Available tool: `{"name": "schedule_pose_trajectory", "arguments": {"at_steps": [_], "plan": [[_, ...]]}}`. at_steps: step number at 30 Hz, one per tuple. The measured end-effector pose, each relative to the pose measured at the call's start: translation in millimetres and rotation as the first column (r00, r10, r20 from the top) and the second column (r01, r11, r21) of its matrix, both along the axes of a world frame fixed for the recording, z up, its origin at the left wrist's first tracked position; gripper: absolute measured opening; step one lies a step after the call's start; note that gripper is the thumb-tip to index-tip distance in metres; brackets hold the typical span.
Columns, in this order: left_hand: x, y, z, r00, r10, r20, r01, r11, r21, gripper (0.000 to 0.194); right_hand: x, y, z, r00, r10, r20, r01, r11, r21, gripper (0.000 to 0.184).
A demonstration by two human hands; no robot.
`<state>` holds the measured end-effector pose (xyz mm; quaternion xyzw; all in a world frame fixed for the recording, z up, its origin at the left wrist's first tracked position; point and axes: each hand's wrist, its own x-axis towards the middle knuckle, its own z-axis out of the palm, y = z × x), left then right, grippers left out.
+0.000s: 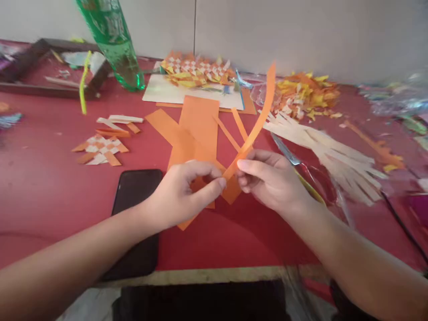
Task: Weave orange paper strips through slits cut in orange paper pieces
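Pinching one orange strip (260, 120) mid-frame: lower end in fingers of left hand (182, 189), just above in fingers of right hand (274, 178). Likely light, springy, easily creased; best taken flat near ends. Counting one phone (137, 187) lower left, one bottle (115, 44) upper left; unable to count overlapped orange paper (202, 116) at centre.

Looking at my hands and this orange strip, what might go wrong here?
The orange strip, pinched by the left hand and right hand, might crease. The pointed metal tool beside the right hand could scratch it. The left forearm, over the phone, might nudge it off the table edge.
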<state>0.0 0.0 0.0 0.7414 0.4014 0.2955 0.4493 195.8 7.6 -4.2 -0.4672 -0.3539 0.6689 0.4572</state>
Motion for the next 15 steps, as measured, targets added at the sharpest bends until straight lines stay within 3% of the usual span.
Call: {"name": "schedule_pose_trajectory", "arguments": {"at_steps": [4,11,15], "plan": [[0.3,-1.1,-0.3,0.999,0.010,-0.049,-0.012,0.999,-0.043,0.021,0.1,-0.9,-3.7,1.000,0.026,0.008,-0.026,0.999,0.019,0.020],[0.8,-1.9,-0.1,0.999,-0.004,-0.036,0.003,1.000,-0.014,0.025,0.1,-6.9,-7.2,0.972,0.236,0.021,-0.237,0.966,0.108,0.014],[1.6,-1.4,-1.0,1.000,-0.022,-0.016,0.022,0.999,0.031,0.023,0.0,-7.3,-8.0,0.976,0.215,0.015,-0.215,0.971,0.108,0.015]]}}
